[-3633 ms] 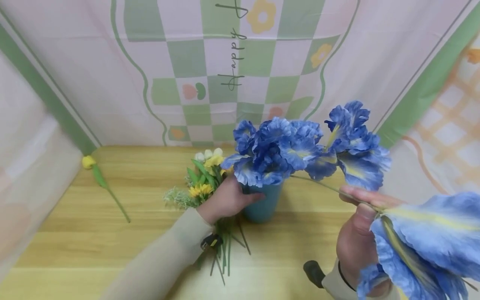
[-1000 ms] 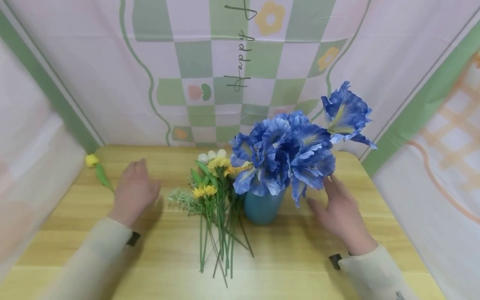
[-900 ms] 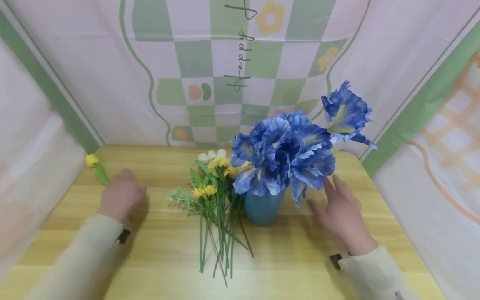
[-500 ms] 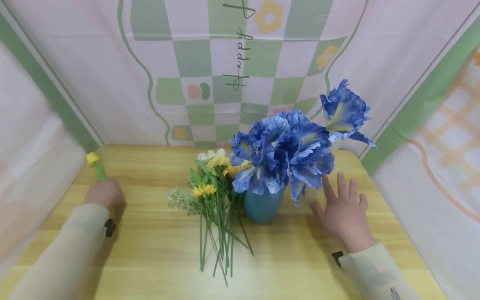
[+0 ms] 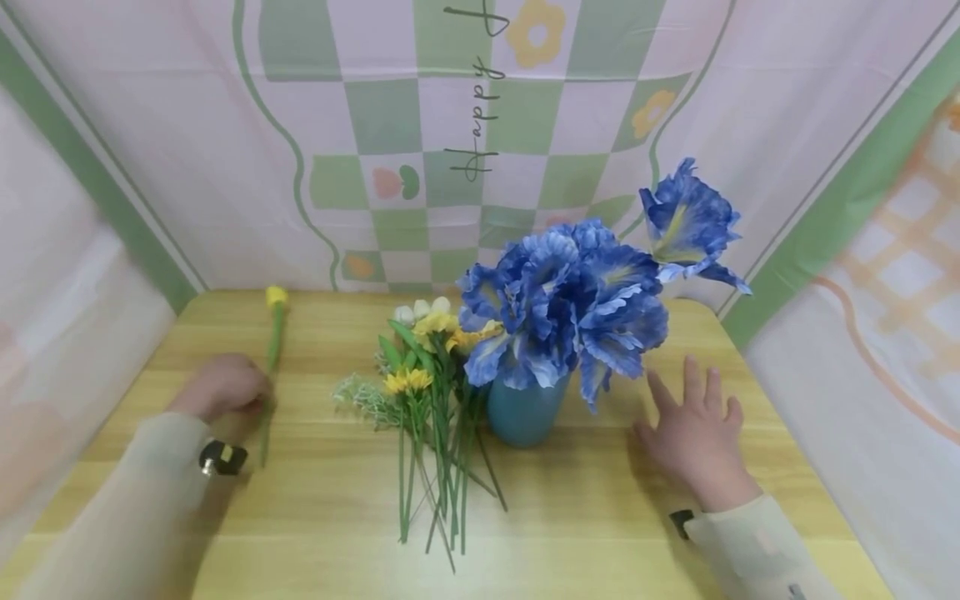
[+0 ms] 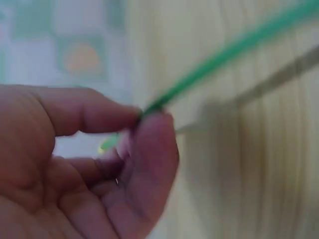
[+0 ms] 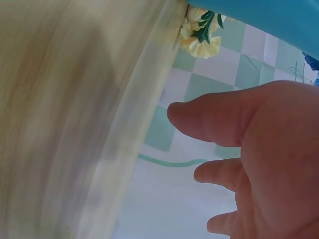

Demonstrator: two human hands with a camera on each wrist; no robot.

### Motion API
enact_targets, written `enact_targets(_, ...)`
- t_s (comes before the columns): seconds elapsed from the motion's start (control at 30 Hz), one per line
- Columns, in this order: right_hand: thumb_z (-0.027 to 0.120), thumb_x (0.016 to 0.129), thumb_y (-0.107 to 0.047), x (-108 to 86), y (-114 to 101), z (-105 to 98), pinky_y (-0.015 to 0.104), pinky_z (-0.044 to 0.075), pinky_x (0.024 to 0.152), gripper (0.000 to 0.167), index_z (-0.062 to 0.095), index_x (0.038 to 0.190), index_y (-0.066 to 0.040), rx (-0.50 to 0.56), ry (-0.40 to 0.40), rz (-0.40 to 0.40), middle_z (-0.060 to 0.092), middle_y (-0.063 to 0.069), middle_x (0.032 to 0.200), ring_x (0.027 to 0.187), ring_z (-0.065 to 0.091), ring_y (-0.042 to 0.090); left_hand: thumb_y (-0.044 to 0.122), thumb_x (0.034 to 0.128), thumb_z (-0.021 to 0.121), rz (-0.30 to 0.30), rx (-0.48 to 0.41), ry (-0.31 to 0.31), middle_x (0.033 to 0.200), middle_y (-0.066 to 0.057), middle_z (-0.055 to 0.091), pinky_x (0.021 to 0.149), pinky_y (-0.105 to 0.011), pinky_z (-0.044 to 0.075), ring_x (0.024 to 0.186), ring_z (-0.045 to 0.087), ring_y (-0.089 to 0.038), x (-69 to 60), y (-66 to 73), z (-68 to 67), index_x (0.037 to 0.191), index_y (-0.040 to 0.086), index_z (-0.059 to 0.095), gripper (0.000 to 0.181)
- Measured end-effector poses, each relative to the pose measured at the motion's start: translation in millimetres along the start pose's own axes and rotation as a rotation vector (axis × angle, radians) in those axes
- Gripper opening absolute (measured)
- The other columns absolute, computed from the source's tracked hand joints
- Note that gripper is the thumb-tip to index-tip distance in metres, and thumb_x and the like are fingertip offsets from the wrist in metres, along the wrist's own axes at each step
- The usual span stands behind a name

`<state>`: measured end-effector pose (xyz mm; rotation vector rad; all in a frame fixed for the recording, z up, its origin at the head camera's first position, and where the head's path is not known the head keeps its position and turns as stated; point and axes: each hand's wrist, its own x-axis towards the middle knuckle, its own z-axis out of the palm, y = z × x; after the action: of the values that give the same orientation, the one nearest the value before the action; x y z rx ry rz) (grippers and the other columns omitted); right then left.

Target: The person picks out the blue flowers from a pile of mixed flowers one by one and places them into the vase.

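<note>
My left hand (image 5: pixel 225 386) pinches the green stem (image 6: pixel 214 64) of a yellow tulip (image 5: pixel 277 298) between thumb and forefinger, at the left side of the table. In the left wrist view the stem runs up to the right and its shadow falls on the wood. On the right, my right hand (image 5: pixel 697 437) has its fingers spread and holds nothing. It is beside a blue vase (image 5: pixel 527 417) and apart from it. Several large blue irises (image 5: pixel 555 300) stand in the vase, one (image 5: pixel 690 221) leaning out to the right.
Left of the vase lies a bunch of flowers: yellow blooms (image 5: pixel 408 381), white tulip buds (image 5: pixel 422 310), pale green sprigs (image 5: pixel 365 398), stems (image 5: pixel 450 500) toward the front. A patterned cloth (image 5: pixel 450 125) hangs behind the wooden table (image 5: pixel 330 517).
The blue iris my right hand held is in the vase. My left hand left the bunch, went to the yellow tulip, took its stem and moved it right. The right hand is now spread.
</note>
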<state>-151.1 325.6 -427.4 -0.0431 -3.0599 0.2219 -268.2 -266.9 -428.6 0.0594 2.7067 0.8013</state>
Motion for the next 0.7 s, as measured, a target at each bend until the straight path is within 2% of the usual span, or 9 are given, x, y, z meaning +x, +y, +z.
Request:
enact_targets(0.17,0.065,0.093,-0.035,-1.7,1.1,0.3,0.08,-0.003,0.1,0.074,0.035,0.151,0.0,-0.005,-0.004,0.0,-0.008,0.037,0.156,0.137,-0.014,0.06,-0.003,0.0867,0.058,0.113,-0.373,-0.076,0.087,-0.016,0.063,0.072,-0.04,0.058,0.076,0.063,-0.026,-18.2,56.8,26.5,0.1,-0.01,0.06,0.015)
enact_targets(0.27,0.065,0.093,-0.035,-2.3,0.1,0.5,0.08,-0.004,0.1,0.074,0.035,0.151,0.001,-0.001,-0.011,-0.002,-0.009,0.037,0.156,0.137,-0.014,0.06,-0.003,0.0891,0.06,0.162,-0.469,-0.102,0.093,-0.021,0.063,0.076,-0.043,0.059,0.079,0.064,-0.029,-31.2,88.1,41.1,0.105,-0.011,0.058,0.018)
enact_targets(0.33,0.065,0.093,-0.036,-2.6,-1.3,0.4,0.08,-0.005,0.1,0.074,0.035,0.151,0.0,0.003,-0.02,0.0,-0.01,0.036,0.156,0.138,-0.015,0.059,-0.003,0.0893,0.061,0.176,-0.486,-0.106,0.092,-0.021,0.064,0.075,-0.042,0.059,0.078,0.065,-0.029,-39.5,105.4,51.7,0.105,-0.01,0.059,0.018)
enact_targets(0.47,0.064,0.094,-0.038,-3.0,-3.6,-0.4,0.079,-0.004,0.101,0.074,0.036,0.151,0.0,-0.003,-0.033,0.001,-0.011,0.036,0.156,0.138,-0.017,0.059,-0.001,0.0883,0.064,0.178,-0.441,-0.086,0.081,-0.012,0.065,0.067,-0.036,0.058,0.071,0.065,-0.025,-50.6,130.2,77.3,0.1,-0.005,0.062,0.013)
enact_targets(0.57,0.064,0.094,-0.038,-4.2,-5.4,-0.9,0.079,-0.004,0.101,0.073,0.037,0.15,-0.001,-0.009,-0.035,-0.001,-0.011,0.036,0.156,0.138,-0.015,0.06,-0.001,0.0882,0.065,0.184,-0.406,-0.067,0.076,-0.008,0.064,0.064,-0.034,0.057,0.067,0.065,-0.021,-53.4,141.2,96.2,0.096,-0.001,0.064,0.008)
enact_targets(0.7,0.064,0.094,-0.038,-6.4,-7.2,-0.3,0.079,-0.003,0.101,0.07,0.04,0.149,0.0,-0.011,-0.041,-0.005,-0.009,0.036,0.156,0.138,-0.011,0.061,0.0,0.089,0.065,0.218,-0.398,-0.072,0.074,-0.006,0.064,0.063,-0.034,0.057,0.066,0.064,-0.02,-53.5,147.2,115.2,0.094,0.002,0.063,0.006)
